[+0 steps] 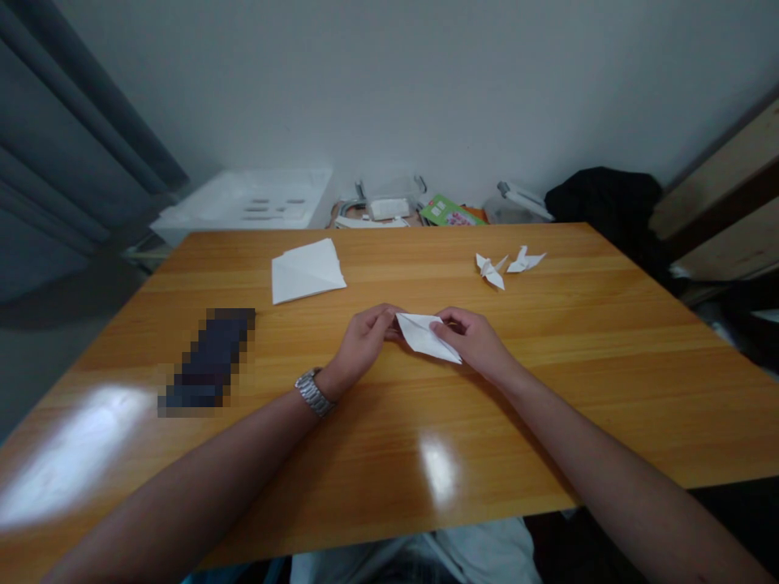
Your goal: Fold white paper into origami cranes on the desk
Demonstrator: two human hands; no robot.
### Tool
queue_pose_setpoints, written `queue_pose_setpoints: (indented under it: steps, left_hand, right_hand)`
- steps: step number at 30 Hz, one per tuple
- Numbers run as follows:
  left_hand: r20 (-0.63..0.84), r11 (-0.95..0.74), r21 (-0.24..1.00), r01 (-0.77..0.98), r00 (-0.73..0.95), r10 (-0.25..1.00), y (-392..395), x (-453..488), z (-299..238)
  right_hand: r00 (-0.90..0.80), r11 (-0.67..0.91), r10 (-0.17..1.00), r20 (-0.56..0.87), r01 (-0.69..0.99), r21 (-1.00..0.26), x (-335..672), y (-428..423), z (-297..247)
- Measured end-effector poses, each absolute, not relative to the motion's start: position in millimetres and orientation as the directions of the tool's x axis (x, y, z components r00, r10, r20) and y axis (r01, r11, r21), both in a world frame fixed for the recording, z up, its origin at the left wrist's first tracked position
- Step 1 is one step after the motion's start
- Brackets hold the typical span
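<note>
A partly folded white paper [424, 335] lies on the wooden table [548, 389] in front of me, shaped like a long kite. My left hand [360, 343], with a metal watch on the wrist, pinches the paper's left tip with curled fingers. My right hand [473, 339] presses down on the paper's right side, fingers closed over its edge. Both hands rest low on the tabletop.
A stack of white sheets [306, 270] lies at the back left. Two folded paper cranes [505, 265] sit at the back right. A dark blurred flat object [211, 360] lies on the left. Boxes, a black bag [605, 199] and clutter stand behind the table by the wall.
</note>
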State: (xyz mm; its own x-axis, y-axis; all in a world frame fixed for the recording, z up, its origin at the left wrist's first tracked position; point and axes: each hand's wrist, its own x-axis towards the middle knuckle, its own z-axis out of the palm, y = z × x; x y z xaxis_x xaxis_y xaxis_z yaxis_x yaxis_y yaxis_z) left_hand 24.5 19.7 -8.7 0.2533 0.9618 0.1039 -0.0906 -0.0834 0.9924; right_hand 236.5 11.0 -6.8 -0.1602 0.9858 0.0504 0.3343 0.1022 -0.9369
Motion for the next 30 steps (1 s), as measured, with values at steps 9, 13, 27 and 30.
queue_pose_setpoints:
  steps: [9, 13, 27, 30]
  left_hand:
    - [0.266, -0.311, 0.921, 0.234, 0.203, 0.942, 16, 25, -1]
    - [0.263, -0.307, 0.918, 0.25, 0.195, 0.945, 19, 25, -5]
    - [0.186, -0.217, 0.965, 0.144, 0.203, 0.961, 25, 20, -9]
    - [0.185, -0.21, 0.97, 0.119, 0.194, 0.963, 26, 20, -12]
  right_hand:
    - [-0.153, 0.094, 0.987, 0.043, 0.337, -0.937, 237, 12, -7]
    - [-0.174, 0.09, 0.984, 0.035, 0.32, -0.943, 237, 11, -7]
    - [-0.283, 0.111, 0.959, 0.015, 0.324, -0.94, 244, 15, -8]
    - [-0.288, 0.097, 0.958, 0.006, 0.301, -0.949, 244, 15, -10]
